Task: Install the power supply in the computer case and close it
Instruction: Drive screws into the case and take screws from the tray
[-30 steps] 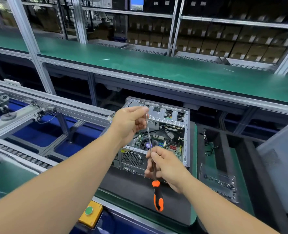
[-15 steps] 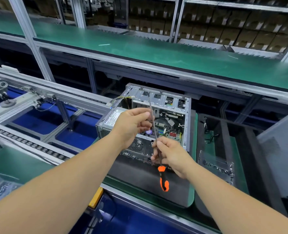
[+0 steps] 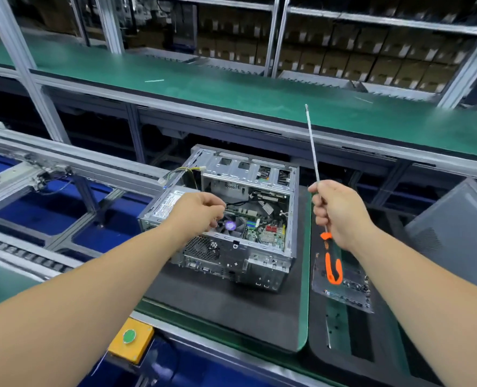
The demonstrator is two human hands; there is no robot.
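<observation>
Right hand (image 3: 340, 210), in the right-centre of the frame, grips the long metal shaft of a screwdriver (image 3: 315, 169) with the fingers curled round it. The thin shaft rises from the fist toward the upper middle of the frame, leaning slightly left. The orange and black handle (image 3: 333, 265) hangs below the hand. The tool is held in the air, just right of the computer case (image 3: 262, 263) and not touching it.

Left hand (image 3: 195, 216) is at the centre of the frame, over the open side of the case, its fingers curled inward with the tips drawn together; whether they pinch something small cannot be told. The hand hides part of the case interior.

That silver case lies on a dark mat (image 3: 217, 303) at centre frame, its open side facing up. Inside, a green circuit board (image 3: 262, 227) and a fan with a purple centre (image 3: 230, 225) show. The power supply (image 3: 167, 203), a grey box with a white label, sits at the left side of the case, and yellow and black wires with a white connector (image 3: 181, 174) reach up past its upper left edge.

To the right of the mat, below the screwdriver handle, a flat plate (image 3: 346, 291) lies on a dark tray (image 3: 354, 344). A grey panel (image 3: 461, 236) stands at the right edge of the frame. A yellow box with a green button (image 3: 129, 337) sits at the lower left of centre.
</observation>
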